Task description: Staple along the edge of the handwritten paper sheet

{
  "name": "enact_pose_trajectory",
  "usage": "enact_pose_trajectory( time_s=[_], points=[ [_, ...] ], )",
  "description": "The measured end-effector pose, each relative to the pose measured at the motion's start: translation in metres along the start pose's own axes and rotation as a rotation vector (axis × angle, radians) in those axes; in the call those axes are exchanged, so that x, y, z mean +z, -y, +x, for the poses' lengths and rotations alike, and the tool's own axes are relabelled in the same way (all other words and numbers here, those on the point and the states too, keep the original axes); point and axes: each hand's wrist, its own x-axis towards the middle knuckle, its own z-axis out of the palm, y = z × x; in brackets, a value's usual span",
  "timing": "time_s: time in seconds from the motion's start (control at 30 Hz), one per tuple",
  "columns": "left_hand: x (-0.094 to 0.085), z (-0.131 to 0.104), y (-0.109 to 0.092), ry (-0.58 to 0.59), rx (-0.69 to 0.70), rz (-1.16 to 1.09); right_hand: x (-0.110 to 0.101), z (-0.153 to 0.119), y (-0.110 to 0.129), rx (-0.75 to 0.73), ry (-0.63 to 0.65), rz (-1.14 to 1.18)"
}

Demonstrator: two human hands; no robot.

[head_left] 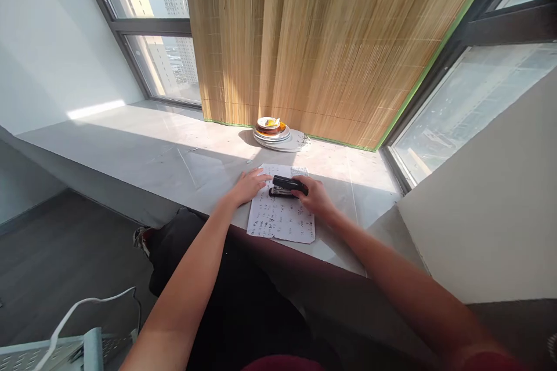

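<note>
A sheet of paper (282, 220) covered in handwriting lies on the window sill in front of me, partly hanging near its front edge. Over its upper half is a black stapler (285, 184), its jaw pointing left. My right hand (314, 194) is wrapped round the stapler's right end. Fingers stretched out, my left hand (249, 186) rests at the paper's upper left edge, just left of the stapler. Whether the stapler's jaw touches the paper cannot be made out.
A stack of plates (272, 138) stands at the back of the sill (183, 162), against a bamboo blind (304, 52). Windows flank the blind. At the lower left is a metal rack (91, 351) with a white cable (78, 304).
</note>
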Motion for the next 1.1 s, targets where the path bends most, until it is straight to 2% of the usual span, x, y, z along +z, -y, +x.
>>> enact_pose_trajectory(
  time_s=[0.1,0.2,0.27,0.37,0.5,0.6,0.7,0.83,0.9,0.97,1.0,1.03,1.1],
  points=[
    [0.003,0.003,0.006,-0.041,-0.007,-0.008,-0.005,0.009,-0.001,0.003,-0.040,0.083],
    [0.007,0.005,0.013,-0.091,0.016,-0.004,-0.013,0.010,0.002,0.068,-0.229,0.086],
    [0.009,0.006,0.016,-0.122,0.037,-0.029,-0.016,0.008,0.003,0.100,-0.299,0.070],
    [0.007,0.007,0.016,-0.181,0.023,-0.139,-0.016,0.005,0.001,0.107,-0.297,0.102],
    [0.001,0.011,0.012,-0.290,-0.147,-0.378,-0.012,0.004,-0.003,0.143,-0.279,0.127],
    [-0.003,0.015,0.012,-0.360,-0.219,-0.462,-0.010,0.005,-0.002,0.183,-0.263,0.132],
    [-0.006,0.016,0.011,-0.387,-0.236,-0.494,-0.006,0.007,0.001,0.087,-0.243,0.138],
    [-0.009,0.012,0.001,-0.402,-0.242,-0.507,0.004,0.009,0.002,-0.051,-0.026,0.061],
    [-0.013,0.010,-0.006,-0.454,-0.223,-0.619,0.007,0.008,0.002,-0.089,-0.002,-0.025],
    [-0.017,0.008,-0.013,-0.500,-0.176,-0.813,0.006,0.005,0.003,-0.178,-0.104,-0.114],
    [-0.020,0.006,-0.016,-0.485,-0.152,-0.946,0.005,0.003,0.004,-0.253,-0.181,-0.162],
    [-0.022,0.005,-0.018,-0.435,-0.141,-1.088,0.003,0.001,0.006,-0.342,-0.254,-0.208],
    [-0.026,0.003,-0.021,-0.243,-0.176,-1.344,-0.001,-0.003,0.009,-0.518,-0.353,-0.297]
  ],
)
